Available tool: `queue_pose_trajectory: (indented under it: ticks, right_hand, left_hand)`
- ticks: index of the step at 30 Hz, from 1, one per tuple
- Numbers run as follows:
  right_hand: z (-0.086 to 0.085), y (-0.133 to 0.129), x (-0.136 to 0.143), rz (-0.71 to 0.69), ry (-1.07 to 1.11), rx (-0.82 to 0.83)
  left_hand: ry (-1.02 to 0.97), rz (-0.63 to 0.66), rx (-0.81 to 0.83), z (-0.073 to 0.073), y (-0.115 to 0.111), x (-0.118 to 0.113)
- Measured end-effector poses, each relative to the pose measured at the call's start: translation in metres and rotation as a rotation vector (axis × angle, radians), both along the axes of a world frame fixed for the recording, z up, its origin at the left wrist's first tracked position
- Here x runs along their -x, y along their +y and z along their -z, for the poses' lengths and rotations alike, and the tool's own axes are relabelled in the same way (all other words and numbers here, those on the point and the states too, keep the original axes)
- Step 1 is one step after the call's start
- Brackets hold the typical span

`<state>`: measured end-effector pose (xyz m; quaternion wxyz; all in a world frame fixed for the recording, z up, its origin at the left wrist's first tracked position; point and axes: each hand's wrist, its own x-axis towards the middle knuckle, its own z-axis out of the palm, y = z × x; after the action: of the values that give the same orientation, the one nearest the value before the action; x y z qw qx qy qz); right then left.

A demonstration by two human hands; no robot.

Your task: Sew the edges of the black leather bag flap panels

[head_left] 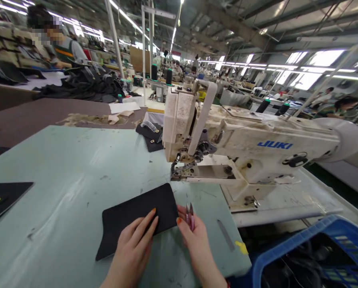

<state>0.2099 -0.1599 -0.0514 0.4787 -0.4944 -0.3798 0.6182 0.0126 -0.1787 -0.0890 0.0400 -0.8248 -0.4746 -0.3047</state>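
A black leather-like panel lies over the pale green tabletop, in front of the sewing machine. My left hand is closed on its lower edge, fingers stretched over the top and thumb mostly hidden, seemingly underneath. At the panel's right end, my right hand has its thumb against the edge, with the other fingers partly hidden behind. Small thread snips with pink handles are tucked in that same hand, blades pointing up. The white JUKI sewing machine stands just beyond; its needle area is apart from the panel.
A grey metal strip and a yellow scrap lie by the table's right edge. The blue basket holds dark pieces. Black pieces with metal fittings sit behind the needle; another dark panel lies left. A co-worker is far left.
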Motion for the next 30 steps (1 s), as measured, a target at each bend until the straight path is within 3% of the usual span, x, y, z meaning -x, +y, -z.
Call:
queue_pose_trajectory:
  ticks: [2,6,9,12,17,20,26,30]
  right_hand:
    - [-0.002,0.000,-0.005,0.012,-0.058,0.016]
    - [-0.006,0.000,-0.010,0.030,-0.185,-0.026]
    - [-0.005,0.000,-0.011,0.016,-0.172,-0.097]
    - [-0.002,-0.001,-0.012,-0.010,-0.157,-0.114]
    - [0.002,-0.003,-0.018,-0.009,-0.221,-0.095]
    - [-0.004,-0.005,-0.031,-0.017,-0.394,-0.149]
    - [-0.039,-0.009,-0.064,-0.165,-0.956,-0.513]
    - [-0.063,-0.009,-0.068,-0.242,-1.265,-0.724]
  left_hand:
    - [-0.072,0.004,0.088,-0.004,-0.001,-0.008]
    - [-0.292,0.047,0.250,-0.032,0.012,-0.026]
    - [-0.428,0.068,0.340,-0.051,0.029,-0.040]
    - [-0.502,0.122,0.383,-0.060,0.040,-0.052]
    - [-0.623,0.196,0.394,-0.063,0.042,-0.060]
    - [-0.672,0.187,0.392,-0.061,0.038,-0.056]
    - [-0.677,0.192,0.385,-0.056,0.033,-0.049]
    - [-0.690,0.225,0.390,-0.052,0.033,-0.049]
